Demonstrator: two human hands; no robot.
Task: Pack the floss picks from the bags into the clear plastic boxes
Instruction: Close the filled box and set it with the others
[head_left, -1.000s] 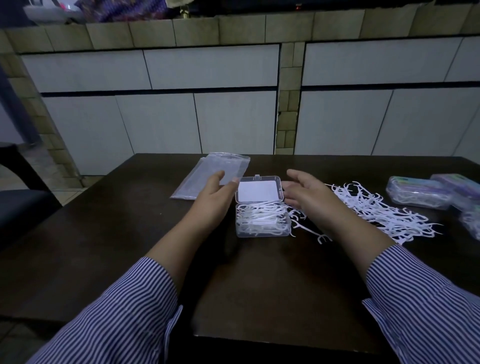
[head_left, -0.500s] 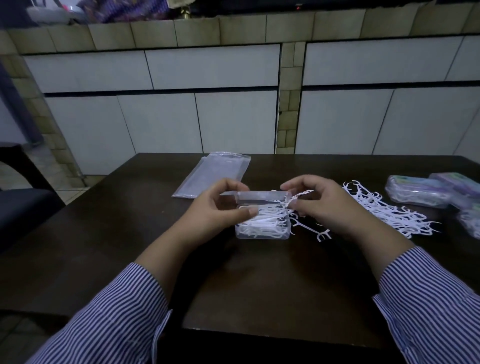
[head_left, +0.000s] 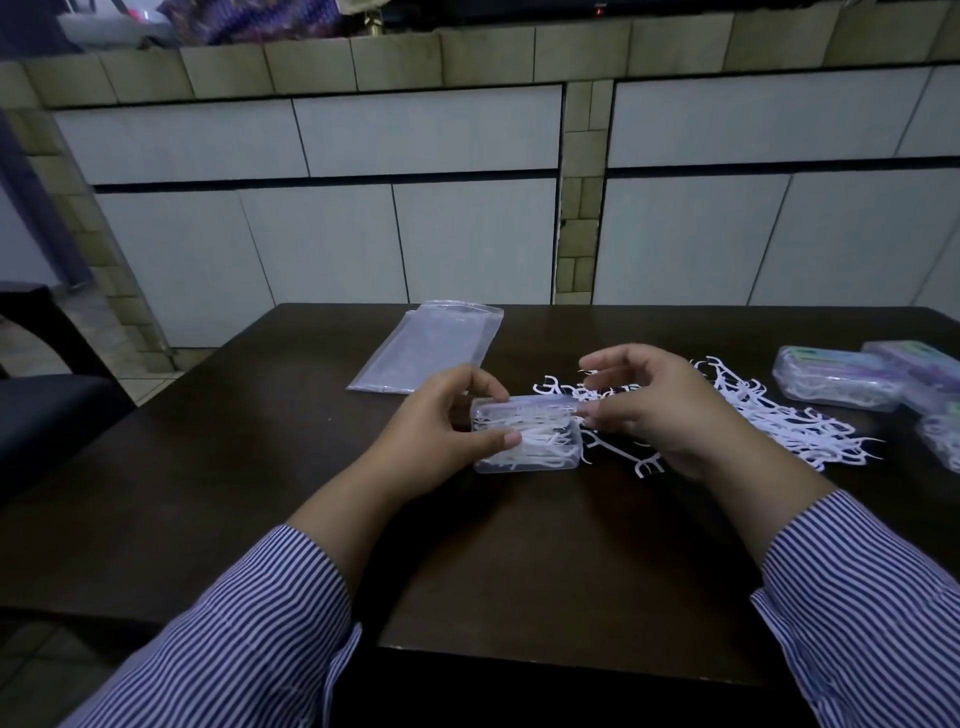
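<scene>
A clear plastic box (head_left: 540, 452) full of white floss picks sits mid-table with its lid lowered almost flat. My left hand (head_left: 441, 431) grips the box's left end, thumb on the front side and fingers on the lid's back edge. My right hand (head_left: 660, 410) is at the box's right end with its fingers curled, a fingertip touching the lid's right edge; whether it pinches a pick cannot be seen. A loose heap of white floss picks (head_left: 779, 421) spreads to the right of the box, partly hidden behind my right hand.
An empty clear bag (head_left: 431, 348) lies flat behind the box at the back left. Filled, closed boxes (head_left: 836, 384) stand at the table's right edge. The dark table (head_left: 467, 561) has a chair to its left. A tiled cabinet wall runs behind.
The box's lid has gone from lying open to nearly flat over the picks. Both hands moved from beside the box onto its ends.
</scene>
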